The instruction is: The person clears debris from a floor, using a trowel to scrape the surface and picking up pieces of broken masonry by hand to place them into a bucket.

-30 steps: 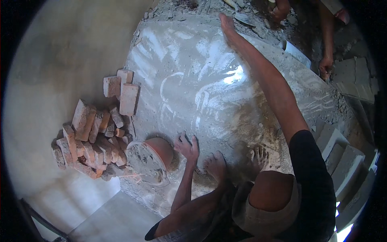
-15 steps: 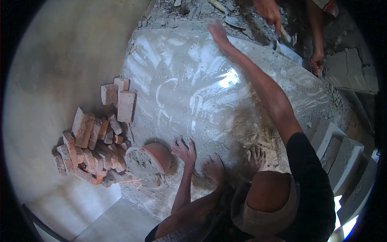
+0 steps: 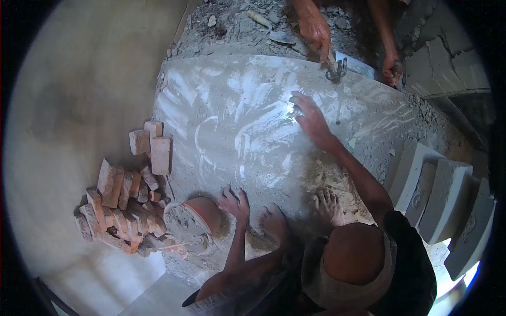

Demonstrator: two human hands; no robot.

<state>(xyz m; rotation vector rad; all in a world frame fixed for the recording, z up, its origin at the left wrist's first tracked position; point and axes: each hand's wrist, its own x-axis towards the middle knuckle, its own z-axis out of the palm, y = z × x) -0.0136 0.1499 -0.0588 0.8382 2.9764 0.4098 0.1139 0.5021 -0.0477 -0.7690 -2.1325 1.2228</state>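
A wide grey slab (image 3: 211, 163), dusty and smeared with white streaks, lies in front of me. My left hand (image 3: 234, 205) rests at its near side with fingers spread, beside a reddish bucket (image 3: 206, 211) of grey mortar (image 3: 187, 225). Over the slab's middle right reaches my right hand (image 3: 312, 117), fingers apart and slightly bent, holding nothing; whether it touches the surface I cannot tell. Beyond it, a co-worker's hand (image 3: 314, 32) grips a hammer (image 3: 336, 69) at the slab's far edge. The co-worker's other hand (image 3: 391, 68) is closed near that edge, its contents unclear.
Stacked bricks (image 3: 124, 210) stand left of the bucket. A trowel (image 3: 282, 37) lies on rubble (image 3: 232, 34) beyond the slab. Pale blocks (image 3: 443, 200) lean at the right. My bare feet (image 3: 274, 222) are at the near side. A wall (image 3: 84, 95) rises at left.
My right hand has come back from the slab's far edge toward its middle. The co-worker's hammer has shifted nearer, over the far edge. My left hand stays in place; the view has shifted slightly.
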